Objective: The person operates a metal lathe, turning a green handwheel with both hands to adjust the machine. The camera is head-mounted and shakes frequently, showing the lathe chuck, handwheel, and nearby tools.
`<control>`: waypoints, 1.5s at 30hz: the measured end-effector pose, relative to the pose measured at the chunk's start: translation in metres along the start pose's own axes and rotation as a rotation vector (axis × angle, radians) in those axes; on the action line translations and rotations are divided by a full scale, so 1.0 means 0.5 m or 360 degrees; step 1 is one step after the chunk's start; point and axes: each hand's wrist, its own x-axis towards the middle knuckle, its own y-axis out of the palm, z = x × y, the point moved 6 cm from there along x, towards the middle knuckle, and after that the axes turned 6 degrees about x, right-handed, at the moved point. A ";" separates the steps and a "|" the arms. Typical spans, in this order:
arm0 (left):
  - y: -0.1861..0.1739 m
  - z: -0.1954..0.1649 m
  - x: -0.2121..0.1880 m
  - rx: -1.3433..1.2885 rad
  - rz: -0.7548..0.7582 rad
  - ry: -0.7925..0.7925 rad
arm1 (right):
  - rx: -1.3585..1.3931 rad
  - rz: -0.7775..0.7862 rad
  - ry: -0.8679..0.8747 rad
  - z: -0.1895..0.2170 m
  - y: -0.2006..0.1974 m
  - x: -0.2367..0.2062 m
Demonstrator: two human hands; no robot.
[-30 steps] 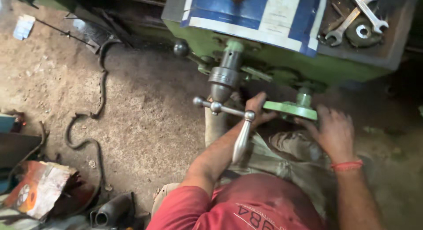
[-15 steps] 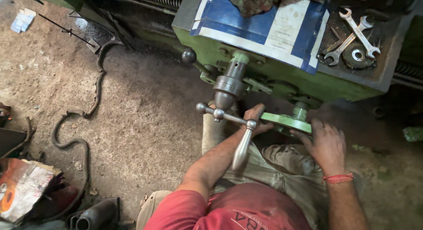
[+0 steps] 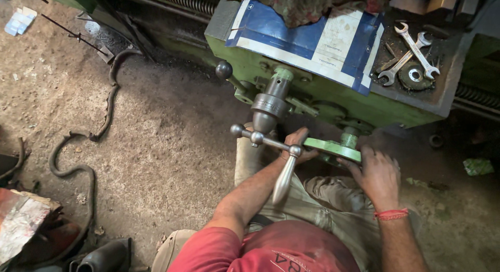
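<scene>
— What do you see, going left to right?

— A black hose (image 3: pixel 78 168) snakes over the dirt floor (image 3: pixel 166 147). My left hand (image 3: pixel 298 146) grips the near edge of the green handwheel (image 3: pixel 333 150), behind the steel crank handle (image 3: pixel 276 157).

— And the other?

— My right hand (image 3: pixel 377 174) clasps the handwheel's right rim. Wrenches (image 3: pixel 411 53) lie on the machine's (image 3: pixel 323 97) far right corner.

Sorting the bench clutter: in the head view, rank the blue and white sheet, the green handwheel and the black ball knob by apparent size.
1. blue and white sheet
2. green handwheel, partly hidden by both hands
3. black ball knob
</scene>
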 end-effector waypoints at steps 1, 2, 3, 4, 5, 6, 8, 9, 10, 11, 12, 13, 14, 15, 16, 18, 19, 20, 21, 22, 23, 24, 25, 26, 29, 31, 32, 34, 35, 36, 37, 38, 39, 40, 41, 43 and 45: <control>0.000 -0.001 0.000 0.0008 -0.0009 -0.0003 | 0.0000 0.0013 0.0008 0.000 0.000 0.000; 0.000 0.000 0.001 0.0007 -0.0007 -0.0012 | 0.0000 0.0026 0.0016 0.000 0.001 0.001; 0.001 0.000 0.001 0.0007 -0.0006 -0.0020 | 0.0000 0.0039 0.0024 0.000 0.002 0.001; 0.001 0.001 0.002 0.0007 -0.0004 -0.0027 | -0.0003 0.0038 0.0017 0.001 0.001 0.002; 0.002 0.001 0.002 0.0011 -0.0005 -0.0026 | -0.0006 0.0037 0.0010 0.002 0.001 0.002; 0.002 0.002 0.002 0.0016 -0.0007 -0.0024 | -0.0009 0.0036 0.0002 0.002 0.001 0.002; 0.001 0.003 0.002 0.0010 -0.0012 -0.0015 | -0.0018 0.0054 0.0023 0.001 0.004 0.004; 0.002 0.003 0.001 -0.0003 -0.0015 -0.0008 | -0.0023 0.0063 0.0033 0.000 0.005 0.004; 0.002 0.004 0.000 -0.0016 -0.0019 -0.0001 | -0.0013 0.0059 0.0023 0.001 0.004 0.005; 0.003 0.006 0.000 -0.0020 -0.0009 -0.0010 | -0.0004 0.0055 0.0014 0.001 0.004 0.005; 0.004 0.008 -0.001 -0.0024 0.0001 -0.0020 | 0.0006 0.0051 0.0004 0.003 0.004 0.005; 0.006 0.009 -0.001 -0.0029 0.0010 -0.0029 | 0.0005 0.0039 -0.0004 0.003 0.004 0.006; 0.006 0.009 -0.001 -0.0019 -0.0008 -0.0022 | 0.0004 0.0028 -0.0012 0.004 0.004 0.005; 0.006 0.010 -0.001 -0.0009 -0.0025 -0.0014 | 0.0004 0.0016 -0.0020 0.005 0.004 0.006; 0.005 0.010 -0.001 0.0000 -0.0042 -0.0006 | -0.0010 0.0044 0.0003 0.004 0.007 0.006; 0.007 0.011 -0.001 -0.0006 -0.0062 -0.0008 | -0.0040 0.0098 0.0054 0.000 0.012 0.005; 0.007 0.011 -0.002 -0.0011 -0.0071 -0.0008 | -0.0050 0.0093 0.0040 0.001 0.013 0.005; 0.009 0.013 -0.002 -0.0026 -0.0046 -0.0029 | -0.0062 0.0087 0.0027 0.002 0.013 0.006; 0.011 0.015 -0.003 -0.0042 -0.0021 -0.0051 | -0.0075 0.0081 0.0016 0.002 0.013 0.005; 0.013 0.017 -0.003 -0.0060 0.0006 -0.0071 | -0.0063 0.0063 0.0011 0.002 0.011 0.005; 0.012 0.016 -0.003 -0.0042 -0.0016 -0.0044 | -0.0050 0.0045 0.0006 0.002 0.011 0.005; 0.009 0.015 -0.003 -0.0023 -0.0038 -0.0018 | -0.0037 0.0026 0.0000 0.004 0.010 0.005; 0.009 0.013 -0.003 -0.0003 -0.0061 0.0006 | -0.0045 0.0035 0.0006 0.003 0.011 0.005; 0.011 0.015 -0.003 -0.0008 -0.0045 -0.0015 | -0.0051 0.0045 0.0011 0.003 0.012 0.006; 0.015 0.021 -0.004 -0.0028 0.0000 -0.0068 | -0.0047 0.0059 0.0025 0.004 0.015 0.008; 0.017 0.024 -0.006 -0.0061 0.0029 -0.0080 | -0.0034 0.0065 0.0024 0.006 0.016 0.009; 0.017 0.026 -0.007 -0.0076 0.0032 -0.0097 | -0.0029 0.0065 0.0020 0.007 0.015 0.010; 0.018 0.030 -0.009 -0.0109 0.0039 -0.0126 | -0.0028 0.0058 0.0006 0.009 0.012 0.011; 0.019 0.032 -0.010 -0.0107 0.0038 -0.0131 | -0.0031 0.0054 -0.0002 0.011 0.011 0.012; 0.018 0.034 -0.010 -0.0107 0.0039 -0.0135 | -0.0036 0.0050 -0.0006 0.013 0.011 0.012; 0.020 0.036 -0.010 -0.0113 0.0044 -0.0140 | -0.0028 0.0021 -0.0033 0.016 0.007 0.010; 0.021 0.038 -0.011 -0.0105 0.0037 -0.0144 | -0.0022 -0.0007 -0.0056 0.020 0.005 0.008; 0.020 0.041 -0.012 -0.0099 0.0035 -0.0150 | -0.0017 -0.0033 -0.0074 0.023 0.003 0.006; 0.020 0.042 -0.013 -0.0095 0.0037 -0.0157 | -0.0012 -0.0040 -0.0074 0.025 0.002 0.004; 0.021 0.045 -0.014 -0.0105 0.0048 -0.0153 | -0.0005 -0.0047 -0.0069 0.027 0.003 0.005; 0.022 0.046 -0.017 -0.0135 0.0069 -0.0146 | 0.0006 -0.0053 -0.0067 0.030 0.001 0.004; 0.019 0.046 -0.017 -0.0114 0.0061 -0.0150 | 0.0020 -0.0061 -0.0093 0.034 -0.003 0.006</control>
